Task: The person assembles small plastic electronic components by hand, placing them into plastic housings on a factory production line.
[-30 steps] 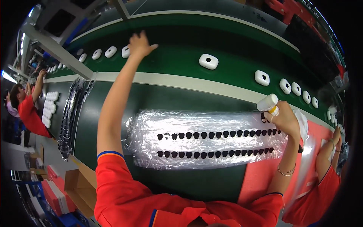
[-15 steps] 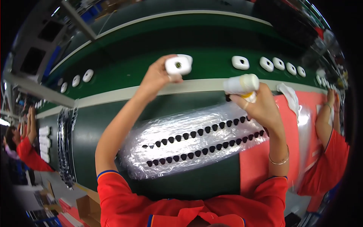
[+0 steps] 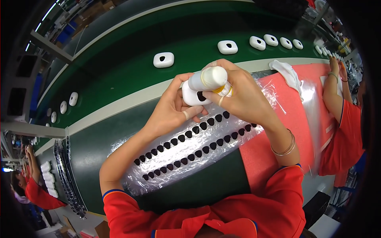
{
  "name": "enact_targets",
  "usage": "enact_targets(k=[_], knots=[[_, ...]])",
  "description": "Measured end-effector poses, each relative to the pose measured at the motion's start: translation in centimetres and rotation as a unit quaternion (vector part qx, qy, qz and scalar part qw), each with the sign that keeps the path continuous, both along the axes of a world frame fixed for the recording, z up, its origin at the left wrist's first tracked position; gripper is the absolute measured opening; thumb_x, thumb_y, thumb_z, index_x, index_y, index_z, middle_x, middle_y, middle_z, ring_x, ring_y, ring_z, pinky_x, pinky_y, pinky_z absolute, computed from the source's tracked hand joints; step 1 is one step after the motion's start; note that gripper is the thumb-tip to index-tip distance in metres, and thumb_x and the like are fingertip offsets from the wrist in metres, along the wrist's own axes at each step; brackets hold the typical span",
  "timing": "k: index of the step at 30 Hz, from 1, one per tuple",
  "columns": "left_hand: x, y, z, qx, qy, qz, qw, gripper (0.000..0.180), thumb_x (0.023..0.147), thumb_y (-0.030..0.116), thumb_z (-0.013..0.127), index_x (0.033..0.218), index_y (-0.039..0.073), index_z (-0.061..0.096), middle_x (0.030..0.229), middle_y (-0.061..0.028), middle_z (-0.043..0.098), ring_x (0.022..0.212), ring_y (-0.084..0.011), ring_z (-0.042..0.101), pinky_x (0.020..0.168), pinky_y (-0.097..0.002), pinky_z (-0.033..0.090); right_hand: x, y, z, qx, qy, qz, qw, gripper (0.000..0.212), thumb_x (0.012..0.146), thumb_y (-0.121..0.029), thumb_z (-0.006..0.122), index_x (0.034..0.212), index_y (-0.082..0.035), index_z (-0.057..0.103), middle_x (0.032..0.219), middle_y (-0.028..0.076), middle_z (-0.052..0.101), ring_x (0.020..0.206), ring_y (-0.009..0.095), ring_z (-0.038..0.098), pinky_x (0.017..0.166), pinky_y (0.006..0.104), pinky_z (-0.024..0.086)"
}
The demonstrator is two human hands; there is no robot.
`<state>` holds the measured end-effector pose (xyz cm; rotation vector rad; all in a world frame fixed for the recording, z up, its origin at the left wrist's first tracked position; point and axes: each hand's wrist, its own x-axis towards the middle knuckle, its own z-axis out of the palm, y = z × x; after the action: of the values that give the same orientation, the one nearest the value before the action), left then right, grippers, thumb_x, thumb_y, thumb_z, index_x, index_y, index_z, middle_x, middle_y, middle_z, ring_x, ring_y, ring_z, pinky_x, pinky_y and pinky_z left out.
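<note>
My left hand [image 3: 172, 104] is closed around a white rounded plastic housing [image 3: 190, 96], holding it above the near edge of the green belt. On the housing's face is a black rounded piece [image 3: 201, 96], with my right thumb against it. My right hand [image 3: 248, 95] also grips a translucent bottle with a white cap [image 3: 210, 78], and something yellow and white shows beneath it. The bottle hides part of the housing. Below both hands, two rows of black pieces [image 3: 181, 138] lie on clear plastic wrap [image 3: 158, 168].
Several white housings with dark centres, one of them a near one [image 3: 163, 60], stand along the green belt [image 3: 131, 63]. A white cloth [image 3: 286, 76] rests on the pink mat [image 3: 278, 107]. Co-workers in red sit at both sides. Dark strips [image 3: 65, 170] hang at left.
My left hand has brought the housing toward me, and my right hand has come left to meet it with the bottle. A black piece now covers the housing's opening. The view has shifted.
</note>
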<state>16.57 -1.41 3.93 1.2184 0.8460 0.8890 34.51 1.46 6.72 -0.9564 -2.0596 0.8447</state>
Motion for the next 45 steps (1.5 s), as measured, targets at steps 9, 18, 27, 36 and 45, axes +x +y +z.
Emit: enact_targets(k=[9,18,27,36,45], knots=[[-0.1,0.0,0.1,0.001,0.017,0.030,0.999,0.052,0.074,-0.005,0.061,0.118,0.005,0.035,0.099,-0.0095,0.053,0.071,-0.0127,0.058,0.052,-0.0216,0.047,-0.8,-0.5,-0.7,0.033,-0.021,-0.015,0.999,0.031,0.068,-0.007,0.068,0.095,0.000,0.054,0.093,0.011,0.057,0.085,0.023,0.059,0.073,0.0317,0.046],[-1.0,0.3,-0.7,-0.004,0.012,0.068,0.998,0.046,0.075,-0.004,0.062,0.114,0.004,0.038,0.085,-0.0072,0.056,0.062,-0.0117,0.057,0.049,-0.0209,0.046,-1.2,-1.5,-0.3,-0.013,-0.036,0.060,0.997,0.037,0.075,-0.014,0.066,0.108,-0.004,0.052,0.084,0.011,0.062,0.073,0.022,0.061,0.069,0.0289,0.047],[-5.7,3.7,-3.0,0.193,0.239,0.189,0.933,0.045,0.068,0.016,0.074,0.104,0.003,0.051,0.088,-0.0068,0.059,0.075,-0.0131,0.059,0.065,-0.0255,0.049,0.9,0.7,1.0,0.014,-0.005,-0.018,1.000,0.037,0.070,-0.019,0.070,0.098,0.001,0.056,0.079,0.009,0.063,0.070,0.018,0.061,0.064,0.0276,0.046],[-15.9,8.3,-6.9,0.256,0.590,0.307,0.702,0.058,0.077,0.043,0.058,0.118,0.003,0.050,0.119,-0.0197,0.047,0.111,-0.0334,0.042,0.093,-0.0381,0.035,3.4,4.3,-2.9,-0.049,-0.378,-0.096,0.919,0.035,0.055,-0.025,0.076,0.071,0.003,0.063,0.063,0.017,0.060,0.060,0.028,0.060,0.060,0.0345,0.045],[-31.7,6.8,-7.7,0.074,0.696,0.560,0.443,0.088,0.063,0.051,0.069,0.127,0.003,0.033,0.127,-0.0266,0.036,0.118,-0.0376,0.035,0.095,-0.0487,0.029,4.2,4.6,-1.7,0.036,-0.232,-0.002,0.972,0.019,0.066,-0.010,0.062,0.078,0.005,0.061,0.061,0.010,0.059,0.047,0.014,0.055,0.046,0.0270,0.043]])
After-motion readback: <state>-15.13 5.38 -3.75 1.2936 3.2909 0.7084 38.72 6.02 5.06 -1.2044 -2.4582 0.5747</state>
